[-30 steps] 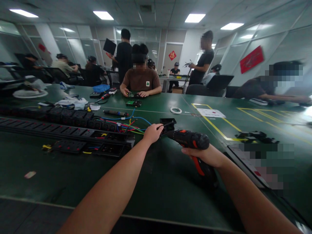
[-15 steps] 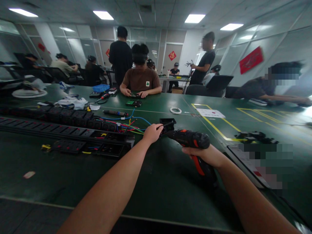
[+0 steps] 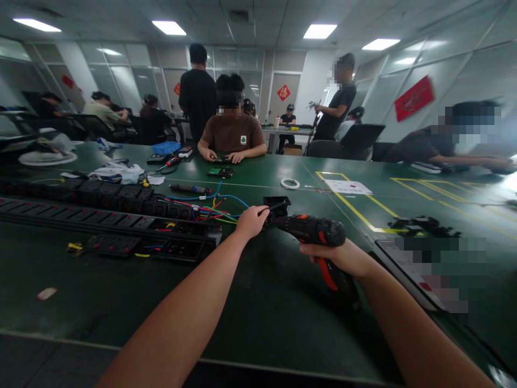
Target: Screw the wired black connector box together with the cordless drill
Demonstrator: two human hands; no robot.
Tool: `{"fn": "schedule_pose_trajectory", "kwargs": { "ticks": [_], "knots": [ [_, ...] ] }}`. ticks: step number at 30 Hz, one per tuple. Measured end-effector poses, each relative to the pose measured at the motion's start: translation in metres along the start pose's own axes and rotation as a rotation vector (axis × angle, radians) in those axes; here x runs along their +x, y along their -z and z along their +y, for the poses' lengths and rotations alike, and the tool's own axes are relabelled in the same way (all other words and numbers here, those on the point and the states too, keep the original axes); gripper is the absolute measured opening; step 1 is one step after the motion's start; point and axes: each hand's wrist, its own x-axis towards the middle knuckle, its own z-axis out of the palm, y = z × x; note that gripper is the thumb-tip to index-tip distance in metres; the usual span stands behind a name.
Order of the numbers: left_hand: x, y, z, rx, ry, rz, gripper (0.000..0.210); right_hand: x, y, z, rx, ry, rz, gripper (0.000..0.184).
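My left hand [image 3: 251, 221] is closed on a small black plastic housing [image 3: 278, 202], with the thumb and fingers along its left side. Coloured wires [image 3: 220, 207] run from the left toward that hand. In my right hand [image 3: 339, 254] is a black and orange cordless drill [image 3: 313, 229], fingers wrapped round its handle. The drill's nose points left, at the near side of the housing; whether the bit touches it I cannot tell. Long black socket strips [image 3: 109, 213] lie to the left, beside a separate black socket piece [image 3: 113, 244].
A white ring [image 3: 290, 184] lies beyond the housing. Farther back are a green circuit board [image 3: 220, 171], a blue tray [image 3: 166, 147] and a dark pen-shaped tool [image 3: 189, 189]. Black parts [image 3: 424, 225] sit at right near a flat device [image 3: 407, 275]. A person in brown [image 3: 233, 132] sits opposite.
The whole view has shifted very slightly. Both hands, the drill and the housing keep the same places relative to each other.
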Motion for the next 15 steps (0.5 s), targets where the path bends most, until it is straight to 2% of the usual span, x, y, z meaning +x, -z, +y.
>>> {"fn": "schedule_pose_trajectory", "kwargs": {
  "ticks": [15],
  "knots": [
    [-0.0006,0.0006,0.0004,0.006,-0.010,0.004,0.042,-0.0001,-0.0008,-0.0027,0.006,-0.021,0.009,0.034]
  ]
}}
